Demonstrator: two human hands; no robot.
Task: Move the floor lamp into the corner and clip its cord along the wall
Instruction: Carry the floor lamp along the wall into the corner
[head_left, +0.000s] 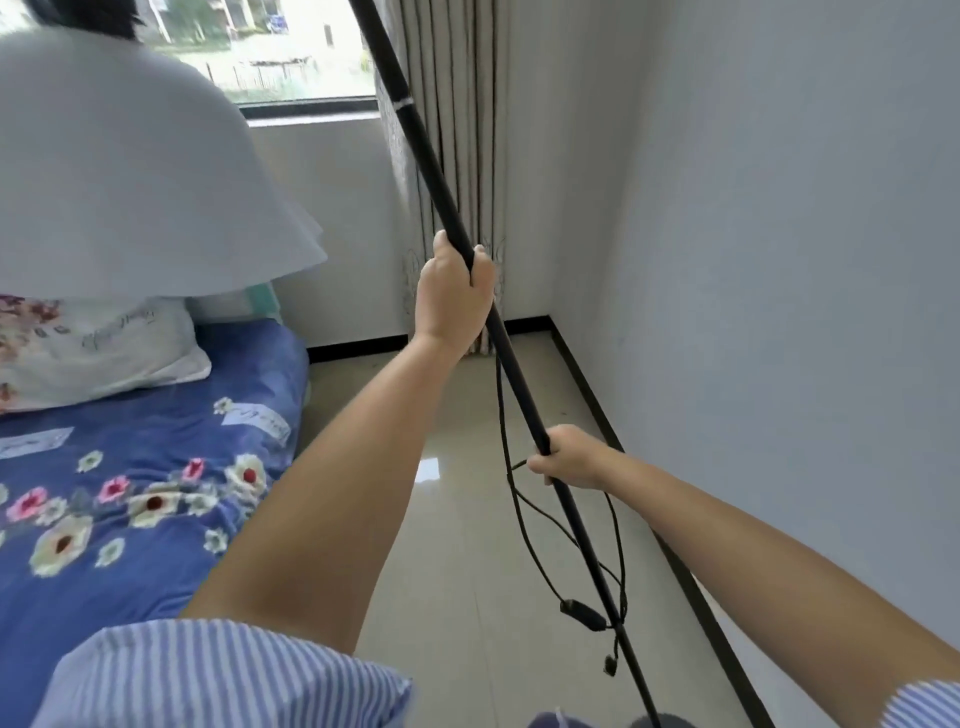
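- Head view: floor lamp pole (441, 176), thin, black, smooth, tilts above the tiled floor (467, 597) near the corner.
- Left hand (453, 291) wrapped around pole; right hand (571, 457) grips it lower.
- Black cord (524, 525) hangs in loops beside the pole.

Bed (156, 467) left, wall (779, 260) right, curtain (457, 130) in corner ahead

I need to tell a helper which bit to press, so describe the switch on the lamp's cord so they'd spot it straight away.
Start at the black lamp pole held slanted before the white right-hand wall. Below the right hand, the thin black cord hangs in loose loops over the tiled floor. The switch is the small black oblong block partway along it, thicker than the cord itself.
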